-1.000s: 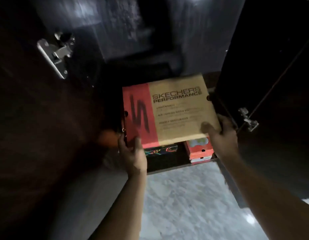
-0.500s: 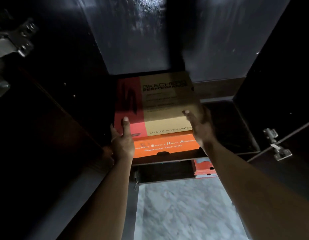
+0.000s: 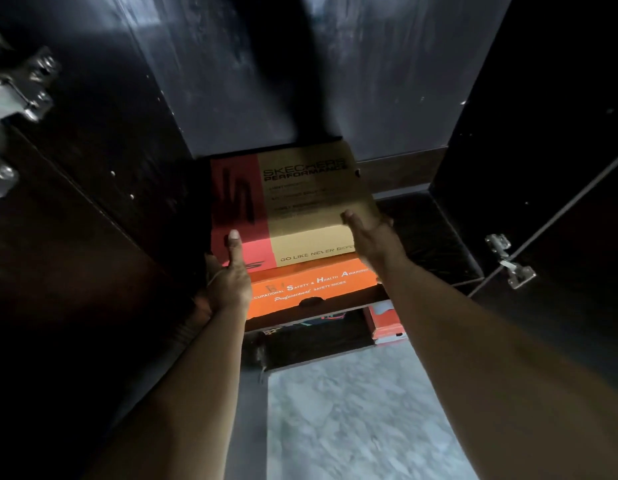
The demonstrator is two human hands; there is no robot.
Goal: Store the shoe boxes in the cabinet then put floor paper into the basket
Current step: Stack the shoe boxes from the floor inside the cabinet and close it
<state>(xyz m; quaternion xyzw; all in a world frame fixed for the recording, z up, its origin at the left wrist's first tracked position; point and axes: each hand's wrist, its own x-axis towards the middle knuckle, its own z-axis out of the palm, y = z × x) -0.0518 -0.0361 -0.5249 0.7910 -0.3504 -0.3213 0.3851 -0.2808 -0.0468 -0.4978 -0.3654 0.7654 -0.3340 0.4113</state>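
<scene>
A tan and red Skechers shoe box (image 3: 300, 199) lies flat on top of an orange safety-shoe box (image 3: 311, 285), on a shelf inside the dark cabinet (image 3: 425, 216). My left hand (image 3: 228, 282) grips the box's near left corner, thumb up on its red end face. At the near right corner my right hand (image 3: 373, 237) holds it, fingers on the lid. Both boxes sit at the left side of the shelf.
An open cabinet door with a metal hinge (image 3: 20, 95) stands at the left, another door with a hinge (image 3: 508, 261) at the right. On the shelf below I see a red-orange box (image 3: 387, 323) and a dark patterned box (image 3: 300, 323). Pale marble floor (image 3: 352, 410) lies beneath.
The Skechers box went up from the lower shelf level and came down onto the orange box. Over the last half second it has barely moved; both hands stay on it.
</scene>
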